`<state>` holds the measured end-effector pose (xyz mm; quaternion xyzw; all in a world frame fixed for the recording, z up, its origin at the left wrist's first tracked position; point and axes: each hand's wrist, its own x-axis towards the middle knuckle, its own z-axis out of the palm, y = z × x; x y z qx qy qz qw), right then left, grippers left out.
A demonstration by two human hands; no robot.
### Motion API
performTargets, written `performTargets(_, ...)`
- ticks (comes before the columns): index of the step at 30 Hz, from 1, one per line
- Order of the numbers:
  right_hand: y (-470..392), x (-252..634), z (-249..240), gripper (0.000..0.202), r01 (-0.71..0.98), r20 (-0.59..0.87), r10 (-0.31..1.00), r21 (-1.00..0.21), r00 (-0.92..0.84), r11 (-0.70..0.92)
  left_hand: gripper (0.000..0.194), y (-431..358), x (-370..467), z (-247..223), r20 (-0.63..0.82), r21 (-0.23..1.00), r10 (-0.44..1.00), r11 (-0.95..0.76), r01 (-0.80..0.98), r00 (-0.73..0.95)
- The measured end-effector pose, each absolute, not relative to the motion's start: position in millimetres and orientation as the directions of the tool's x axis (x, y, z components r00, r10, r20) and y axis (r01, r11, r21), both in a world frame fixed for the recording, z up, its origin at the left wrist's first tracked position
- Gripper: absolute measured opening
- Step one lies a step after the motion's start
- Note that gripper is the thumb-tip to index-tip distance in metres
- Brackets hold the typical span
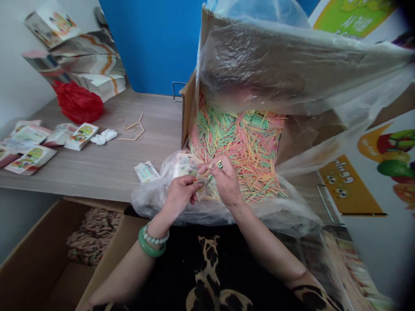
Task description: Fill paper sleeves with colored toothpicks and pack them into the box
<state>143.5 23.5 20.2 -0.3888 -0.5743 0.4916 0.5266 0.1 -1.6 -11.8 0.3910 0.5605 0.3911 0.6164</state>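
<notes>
A plastic-lined cardboard box (189,108) holds a heap of thin pink, green and yellow sticks (240,138). At its front edge my left hand (183,192) pinches a small clear printed packet (201,183). Close beside it, my right hand (225,179) has its fingers closed on a few short coloured sticks (218,164) near the packet's opening. More printed packets (186,160) lie on the plastic just behind my left hand. Another packet (147,172), with green showing, rests on the table to the left.
Small printed cartons (81,136), a crumpled white tissue (104,136) and a red bag (79,103) are on the table (155,116) at left. Stacked flat cartons (103,86) stand behind. Below left, an open carton (35,242) holds bundled strips. Clear plastic (292,211) drapes over the front edge.
</notes>
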Motion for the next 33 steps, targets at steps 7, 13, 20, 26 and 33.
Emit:
performTargets(7, 24, 144, 19, 0.012, -0.171, 0.221, 0.958, -0.967, -0.181, 0.191, 0.030, -3, -3, -9, -0.394, 0.918, 0.917, 0.396, -0.031, 0.066)
performTargets(13, 26, 145, 15, 0.017, -0.033, 0.106, 0.965, -0.994, -0.241, 0.101, 0.024, -3, 1, -10, -0.385, 0.919, 0.917, 0.391, -0.043, 0.102)
performTargets(20, 29, 145, 3, 0.016, -0.082, 0.002, 0.952, -0.996, -0.306, -0.024, 0.033, 4, -2, -17, -0.037, 0.995, 0.990, 0.025, 0.096, 0.133)
performTargets(26, 33, 152, -2, 0.021, 0.145, 0.008, 0.936, -0.987, -0.353, 0.063, 0.025, 9, -1, -29, 0.066, 0.997, 0.998, -0.066, -0.050, -0.003)
performTargets(33, 29, 159, 0, 0.049, 0.255, 0.048, 0.915, -0.953, -0.401, 0.162, 0.021, 10, -4, -40, 0.032, 0.966, 0.993, -0.060, -0.250, -0.114)
